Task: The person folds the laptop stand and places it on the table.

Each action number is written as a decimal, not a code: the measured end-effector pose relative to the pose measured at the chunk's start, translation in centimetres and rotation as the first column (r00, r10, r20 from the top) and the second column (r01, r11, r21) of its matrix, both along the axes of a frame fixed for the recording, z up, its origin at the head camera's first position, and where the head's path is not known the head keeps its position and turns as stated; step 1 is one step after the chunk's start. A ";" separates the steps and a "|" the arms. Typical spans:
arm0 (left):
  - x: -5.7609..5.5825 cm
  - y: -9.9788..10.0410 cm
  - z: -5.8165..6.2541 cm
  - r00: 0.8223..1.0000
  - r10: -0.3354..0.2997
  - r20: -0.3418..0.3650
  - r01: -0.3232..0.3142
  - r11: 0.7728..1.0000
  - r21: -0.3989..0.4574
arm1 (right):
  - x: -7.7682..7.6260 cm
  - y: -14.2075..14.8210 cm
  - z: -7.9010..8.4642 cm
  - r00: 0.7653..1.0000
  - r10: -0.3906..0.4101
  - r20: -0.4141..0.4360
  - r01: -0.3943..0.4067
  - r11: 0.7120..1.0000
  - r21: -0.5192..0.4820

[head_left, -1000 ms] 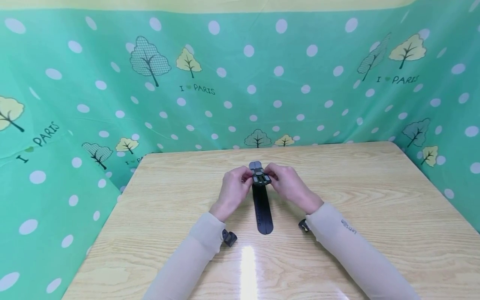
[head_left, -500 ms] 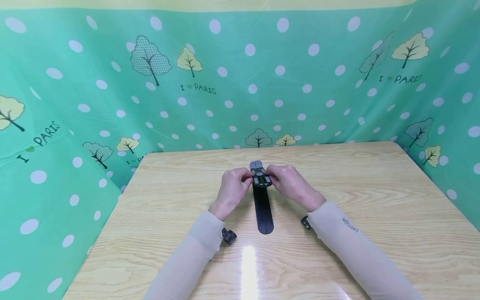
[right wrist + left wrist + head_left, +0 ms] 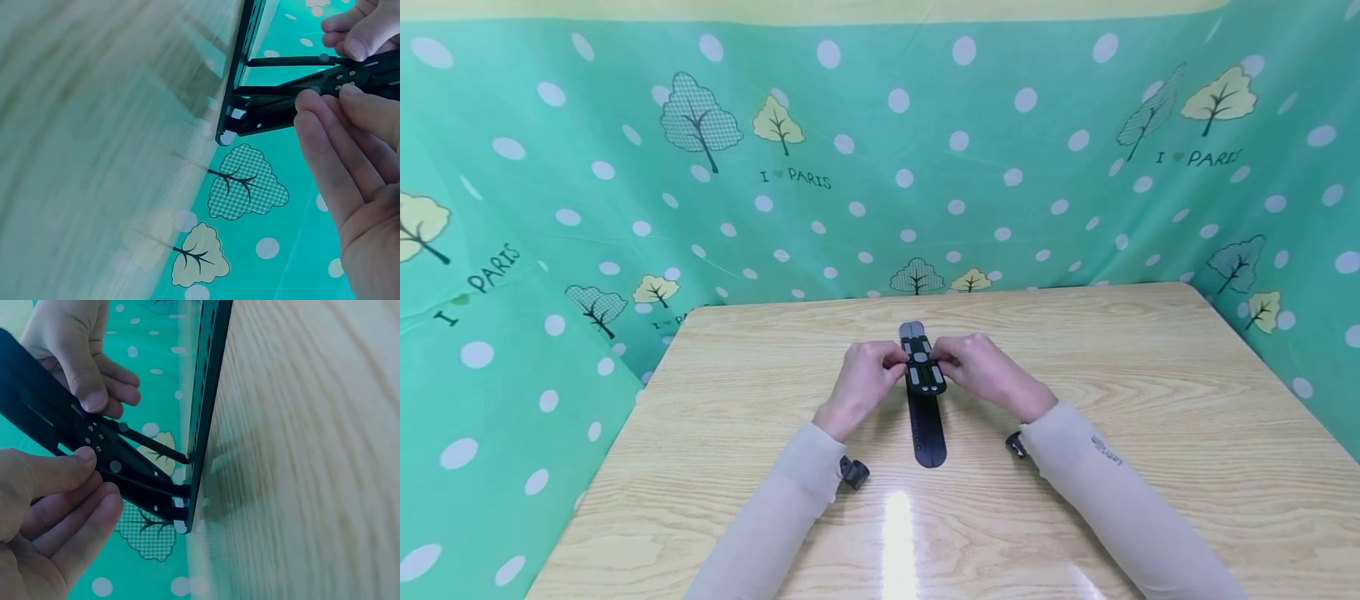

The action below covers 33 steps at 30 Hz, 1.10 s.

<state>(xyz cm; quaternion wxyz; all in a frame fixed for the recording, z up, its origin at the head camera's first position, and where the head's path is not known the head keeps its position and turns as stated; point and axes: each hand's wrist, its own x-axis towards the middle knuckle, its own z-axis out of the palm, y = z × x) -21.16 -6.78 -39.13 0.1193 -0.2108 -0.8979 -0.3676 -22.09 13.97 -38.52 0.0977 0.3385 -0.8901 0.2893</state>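
Observation:
A black folding stand lies lengthwise on the table. Its long slotted base (image 3: 928, 437) is flat on the wood, and its upper plate (image 3: 922, 367), with grey pads, is raised at a tilt. In the left wrist view, thin struts (image 3: 156, 445) join the upper plate to the base. My left hand (image 3: 867, 375) pinches the upper plate's left edge between thumb and fingers. On the opposite edge, my right hand (image 3: 988, 373) pinches likewise, seen closer in the right wrist view, where its thumb and fingers meet at the plate. The plate's underside shows small rivets.
The wooden table (image 3: 737, 367) extends to both sides of the stand. A green dotted cloth (image 3: 850, 208) hangs behind and beside it. Dark wrist devices (image 3: 853, 472) stick out from under the sleeves, just above the tabletop.
The upper plate has swung down toward me, showing more of its padded face. Both hands have moved slightly nearer with it, keeping their pinch. The base has stayed put.

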 end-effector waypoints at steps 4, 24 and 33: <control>0.1 -0.1 0.0 0.999 -0.010 0.037 0.010 1.000 -0.016 | 0.0 0.0 0.0 0.999 0.016 0.043 -0.017 1.000 0.012; 0.7 -0.7 -0.1 0.971 -0.091 0.223 0.107 0.992 -0.062 | 1.1 -0.8 0.2 0.964 0.020 0.265 -0.044 0.996 0.084; 0.9 -0.6 -0.1 0.947 -0.097 0.307 0.136 0.985 -0.109 | 1.5 -1.1 0.1 0.944 0.014 0.331 -0.060 0.990 0.129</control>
